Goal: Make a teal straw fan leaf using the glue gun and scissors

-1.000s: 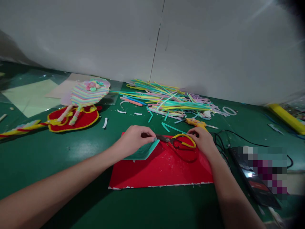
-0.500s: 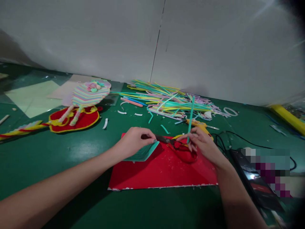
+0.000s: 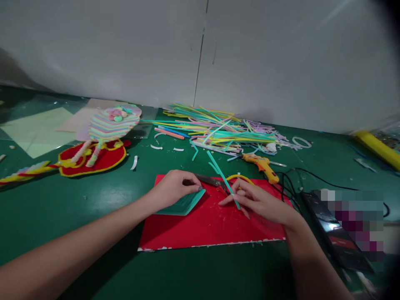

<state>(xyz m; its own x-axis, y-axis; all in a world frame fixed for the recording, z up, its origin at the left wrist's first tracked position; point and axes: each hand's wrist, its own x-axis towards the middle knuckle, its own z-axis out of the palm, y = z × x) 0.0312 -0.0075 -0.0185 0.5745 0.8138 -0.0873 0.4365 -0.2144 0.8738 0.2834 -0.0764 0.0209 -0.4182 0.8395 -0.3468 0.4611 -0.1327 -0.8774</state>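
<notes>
Pinching a teal strip point(image 3: 220, 173), the right grip point(image 3: 255, 199) could snag nearby scissors point(image 3: 210, 181); the left grip point(image 3: 175, 188) holds a teal panel point(image 3: 183, 207).

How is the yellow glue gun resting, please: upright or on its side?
On its side: the glue gun lies flat, its whole profile facing upward.

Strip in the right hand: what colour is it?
Strip: turquoise green, clearest in the head view.

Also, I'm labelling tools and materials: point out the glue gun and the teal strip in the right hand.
Glue gun point(image 3: 258, 161), head view: its body.
Teal strip point(image 3: 223, 176), head view: above the fingers.
</notes>
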